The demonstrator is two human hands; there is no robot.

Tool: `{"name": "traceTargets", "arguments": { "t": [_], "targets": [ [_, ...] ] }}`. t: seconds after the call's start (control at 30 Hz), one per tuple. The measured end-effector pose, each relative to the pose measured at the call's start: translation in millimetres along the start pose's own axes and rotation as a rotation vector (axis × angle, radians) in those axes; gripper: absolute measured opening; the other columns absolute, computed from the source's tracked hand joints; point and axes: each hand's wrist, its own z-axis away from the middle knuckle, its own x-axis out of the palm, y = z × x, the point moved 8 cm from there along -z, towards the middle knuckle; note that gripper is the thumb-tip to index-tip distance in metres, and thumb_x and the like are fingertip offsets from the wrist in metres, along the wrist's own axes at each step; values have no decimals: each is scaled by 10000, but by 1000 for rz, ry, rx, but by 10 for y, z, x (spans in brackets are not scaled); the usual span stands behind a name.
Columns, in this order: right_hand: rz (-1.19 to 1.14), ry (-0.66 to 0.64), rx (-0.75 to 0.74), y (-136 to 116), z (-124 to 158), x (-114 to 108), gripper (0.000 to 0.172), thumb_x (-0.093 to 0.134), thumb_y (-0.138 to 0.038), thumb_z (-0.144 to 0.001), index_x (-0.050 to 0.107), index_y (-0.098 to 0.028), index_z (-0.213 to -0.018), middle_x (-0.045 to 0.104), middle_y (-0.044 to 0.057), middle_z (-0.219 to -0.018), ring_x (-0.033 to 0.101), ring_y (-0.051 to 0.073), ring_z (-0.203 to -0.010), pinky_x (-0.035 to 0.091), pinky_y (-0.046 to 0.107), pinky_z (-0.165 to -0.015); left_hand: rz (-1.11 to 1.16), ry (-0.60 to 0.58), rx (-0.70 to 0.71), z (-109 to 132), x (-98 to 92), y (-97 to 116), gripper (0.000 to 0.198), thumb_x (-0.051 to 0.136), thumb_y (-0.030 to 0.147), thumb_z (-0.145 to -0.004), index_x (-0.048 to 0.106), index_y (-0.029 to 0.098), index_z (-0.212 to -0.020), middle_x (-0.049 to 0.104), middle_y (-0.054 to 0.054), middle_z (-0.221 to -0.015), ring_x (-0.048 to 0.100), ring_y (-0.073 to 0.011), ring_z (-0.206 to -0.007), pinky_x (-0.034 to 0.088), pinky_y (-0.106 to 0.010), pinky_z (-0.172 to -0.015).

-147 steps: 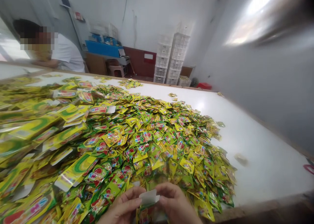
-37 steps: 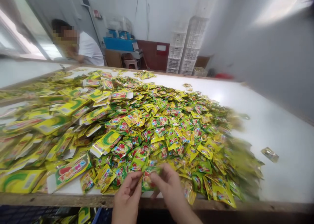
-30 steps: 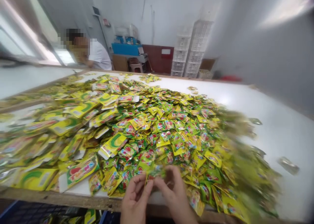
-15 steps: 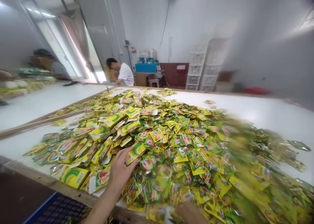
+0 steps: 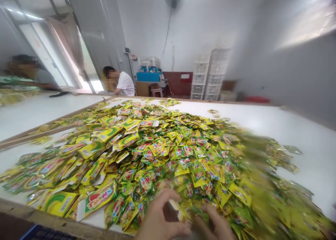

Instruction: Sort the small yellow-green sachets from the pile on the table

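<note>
My left hand (image 5: 160, 217) is low in the middle, thumb and fingers closed around a small yellow carton (image 5: 180, 213) with a white edge toward me. Close on its right is my right hand (image 5: 216, 224), fingers bent toward the carton. Motion blurs that hand, and whether a packet is in its fingers cannot be made out. Around both hands spreads a big heap of small yellow-green foil packets (image 5: 183, 152) with red fruit prints. Several flat yellow cartons (image 5: 98, 199) lie on the heap's left side, some with white flaps showing.
The white tabletop (image 5: 265, 122) has a wooden rim (image 5: 15, 208) along its front. A blue plastic crate (image 5: 39, 233) is below the edge at lower left. Two people sit beyond, one in a white shirt (image 5: 126, 84). White crates (image 5: 199, 79) are stacked by the wall.
My left hand has moved right and down with the carton, off the carton pile. My right hand has come up beside it. The camera view has turned slightly right.
</note>
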Motion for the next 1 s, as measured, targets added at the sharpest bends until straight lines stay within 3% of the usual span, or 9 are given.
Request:
{"name": "traceTargets", "arguments": {
  "t": [0.07, 0.13, 0.27, 0.33, 0.5, 0.67, 0.8, 0.9, 1.0],
  "targets": [
    [66, -56, -23, 52, 16, -24, 280, 628, -475, -812, 715, -216, -872, 730, 33, -740, 660, 227, -674, 511, 269, -632, 179, -149, -119, -65, 282, -181, 564, 854, 156, -476, 640, 224, -993, 699, 13, -714, 655, -179, -642, 474, -233, -565],
    [95, -56, -32, 34, 39, -123, 207, 637, -396, -825, 709, -209, -874, 725, 25, -753, 657, 222, -701, 501, 266, -655, 167, -159, -120, -135, 352, -254, 516, 809, 106, -524, 635, 224, -995, 698, 28, -729, 646, -153, -631, 458, -213, -567],
    [12, 214, -67, -282, 60, -603, 202, 575, -352, -915, 676, -208, -1014, 713, 46, -937, 651, 216, -847, 496, 275, -755, -56, -103, -36, -249, 333, -312, 245, 782, 172, -616, 698, 184, -846, 714, 0, -714, 648, -172, -653, 471, -233, -597],
    [-14, 251, -175, -554, 55, -733, 188, 569, -326, -931, 666, -219, -1053, 692, 60, -1013, 636, 216, -924, 491, 285, -810, -17, -122, -53, -255, 381, -365, 222, 778, 221, -644, 717, 178, -853, 749, -33, -772, 681, -210, -727, 510, -271, -661],
    [269, -95, -386, -976, 35, -459, 182, 597, -235, -916, 680, -261, -1076, 664, 35, -941, 614, 186, -878, 477, 269, -793, 155, -123, -118, -159, 498, -440, 439, 760, 206, -660, 674, 216, -1090, 777, -30, -813, 724, -248, -811, 555, -319, -737],
    [626, -138, -310, -1052, 19, -397, 102, 578, -178, -897, 665, -232, -899, 610, 26, -868, 592, 169, -779, 443, 242, -677, 81, -100, -27, -70, 517, -428, 450, 718, 183, -697, 684, 256, -1139, 780, -37, -947, 728, -247, -862, 564, -318, -790],
    [841, -230, -441, -1173, 34, -232, 124, 633, -103, -786, 645, -214, -841, 619, 32, -879, 593, 181, -757, 408, 243, -596, 127, -92, 37, -35, 508, -452, 471, 730, 230, -721, 671, 283, -1185, 763, -51, -1036, 711, -255, -965, 551, -329, -863],
    [1013, -283, -595, -1189, 33, -49, 163, 690, -101, -683, 670, -216, -798, 649, 35, -788, 602, 206, -685, 316, 263, -480, 195, -122, 32, -32, 543, -474, 464, 761, 244, -702, 685, 257, -1160, 764, -54, -914, 716, -240, -866, 556, -308, -795],
    [1088, -292, -596, -1217, -6, -8, 156, 678, -76, -624, 668, -221, -682, 648, 29, -688, 576, 185, -560, 199, 291, -427, 177, -183, -24, -18, 628, -530, 277, 764, 295, -713, 746, 208, -975, 744, -52, -783, 693, -223, -755, 537, -284, -704]
  ]
}}
